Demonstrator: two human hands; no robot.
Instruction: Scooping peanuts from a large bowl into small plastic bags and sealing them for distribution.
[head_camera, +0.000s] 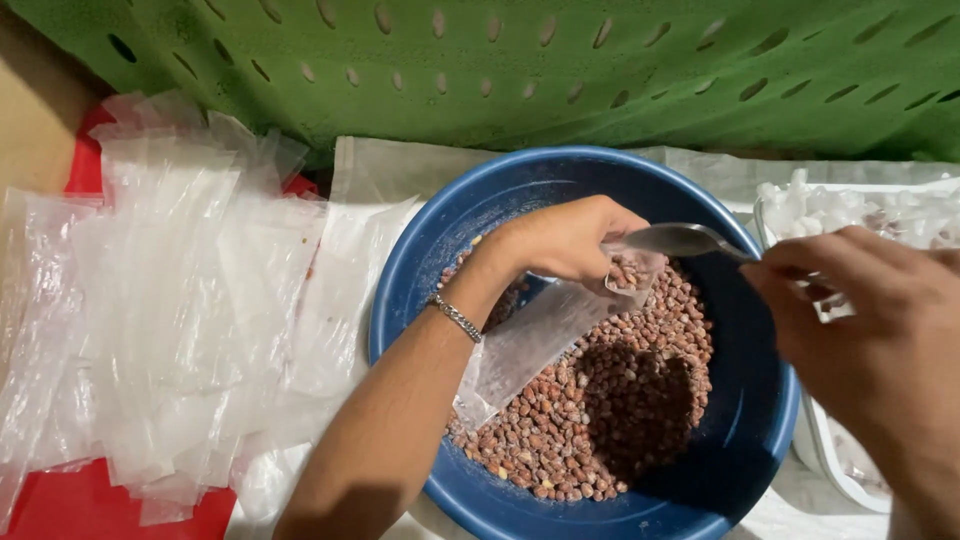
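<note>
Left hand (565, 240): fingers pinched on the mouth of a small clear bag (545, 335), holding it open above the blue basin (420, 260).
Right hand (880, 340): closed on the handle of a metal spoon (680, 240), its bowl at the bag's opening.
Basin: heaped with reddish-brown coated peanuts (610, 410).
Around: loose clear bags (170, 300) piled on a red surface (60, 505) to the left; white tray (810, 440) to the right; green perforated crate (560, 60) behind.
Hard to see: spoon handle hidden in the fist; tray contents blurred, cut off by the frame.
</note>
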